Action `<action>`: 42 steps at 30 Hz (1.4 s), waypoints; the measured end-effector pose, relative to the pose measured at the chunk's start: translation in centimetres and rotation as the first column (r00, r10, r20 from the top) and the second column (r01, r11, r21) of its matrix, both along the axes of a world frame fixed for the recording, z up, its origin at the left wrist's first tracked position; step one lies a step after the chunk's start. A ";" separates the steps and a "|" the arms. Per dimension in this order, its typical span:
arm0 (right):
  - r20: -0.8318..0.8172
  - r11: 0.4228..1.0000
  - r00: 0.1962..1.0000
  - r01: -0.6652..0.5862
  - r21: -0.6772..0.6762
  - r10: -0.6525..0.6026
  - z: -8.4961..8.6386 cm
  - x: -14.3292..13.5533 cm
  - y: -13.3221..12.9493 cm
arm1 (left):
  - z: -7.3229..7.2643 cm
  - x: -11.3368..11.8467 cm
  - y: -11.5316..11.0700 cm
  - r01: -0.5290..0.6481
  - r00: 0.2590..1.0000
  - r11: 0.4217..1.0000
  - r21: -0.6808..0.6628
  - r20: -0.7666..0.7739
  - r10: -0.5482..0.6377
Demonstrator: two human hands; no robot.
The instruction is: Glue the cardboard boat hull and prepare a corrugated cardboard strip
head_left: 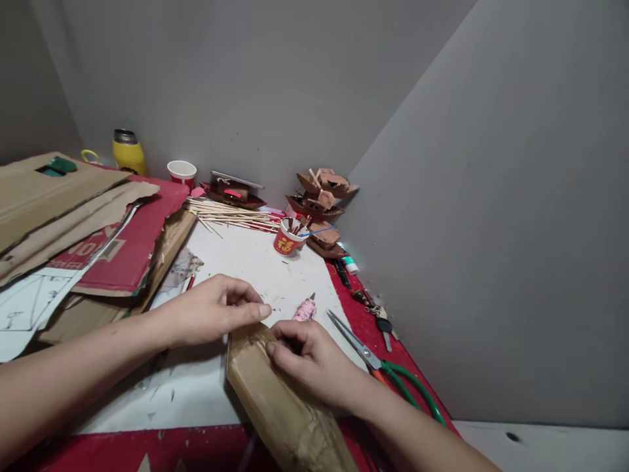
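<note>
Far left, cardboard sheets [29,196] lie in a loose pile, with white paper [29,308] with pen lines sticking out below. Yellow bottle [128,156] stands behind them. Red cardboard [125,259] lies next in the pile. Then a white-and-red paper cup [181,172], upright, at the back.

My left hand [219,311] is over the white sheet [236,255], thumb and fingers curled at the far end of the brown cardboard piece [268,393]. Can't tell if they grip it or only touch. Behind: a dark brown boat model [233,195] and a bunch of thin sticks [230,214].

The piece sits front and centre, slanting from my hands toward me, over the sheet's near edge. Red cup [289,240] with sticks in it is further back; pink-handled tool [305,309] lies just beyond my right hand [314,364], which pinches the piece's right edge, thumb on top. Hands are near each other.

Right side: stacked boat models [324,190], black marker [341,273], green-and-white tube [348,259], green-handled scissors [371,359] with blades toward the sheet, keys [384,325] by the grey panel [491,216].
</note>
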State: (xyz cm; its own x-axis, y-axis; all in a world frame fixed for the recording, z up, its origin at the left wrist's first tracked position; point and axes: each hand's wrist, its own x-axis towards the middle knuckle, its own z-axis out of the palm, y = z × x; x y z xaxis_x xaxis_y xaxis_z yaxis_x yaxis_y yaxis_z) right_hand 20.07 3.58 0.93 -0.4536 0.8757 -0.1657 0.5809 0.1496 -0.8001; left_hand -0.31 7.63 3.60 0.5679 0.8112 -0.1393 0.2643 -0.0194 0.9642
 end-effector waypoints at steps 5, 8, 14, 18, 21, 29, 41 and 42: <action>-0.003 1.000 1.000 0.013 0.017 -0.013 0.1 -1.0 1.4 | -0.2 -0.7 1.1 -0.238 0.954 0.959 -0.151 0.149 0.260; 0.028 0.997 0.999 0.040 0.072 -0.042 0.0 -1.7 3.3 | -0.6 -1.2 1.9 -0.349 0.882 0.907 -0.235 0.244 0.403; 0.007 0.997 0.998 -0.061 0.055 0.061 -0.6 -2.9 6.6 | -2.3 -1.2 2.4 -0.412 0.882 0.901 -0.137 0.189 0.432; 0.014 0.985 0.989 -0.150 0.084 0.149 -1.1 -3.4 7.9 | -3.2 -1.4 2.5 -0.419 0.897 0.907 -0.033 0.139 0.420; 0.046 0.977 0.983 -0.182 0.109 0.178 -1.7 -3.8 8.5 | -3.4 -1.5 2.6 -0.406 0.912 0.913 0.034 0.067 0.404; 0.109 0.947 0.962 -0.266 0.182 0.250 -2.7 -4.9 9.6 | -3.3 -1.4 2.5 -0.441 0.895 0.882 0.170 0.009 0.446; 0.185 0.918 0.940 -0.324 0.228 0.286 -2.6 -5.2 9.4 | -4.2 -1.2 2.8 -0.439 0.895 0.879 0.188 0.006 0.446; 0.199 0.912 0.937 -0.331 0.241 0.287 -2.5 -5.2 9.3 | -4.3 -1.2 2.8 -0.441 0.894 0.876 0.193 0.007 0.449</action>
State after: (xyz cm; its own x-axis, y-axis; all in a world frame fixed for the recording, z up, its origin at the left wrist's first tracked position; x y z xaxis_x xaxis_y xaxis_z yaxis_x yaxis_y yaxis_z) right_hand 14.86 12.88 -1.57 -0.6961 0.7170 -0.0367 0.5846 0.5364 -0.6087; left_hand -1.54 10.41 -0.70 0.1383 0.9901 0.0235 0.3223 -0.0674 0.9442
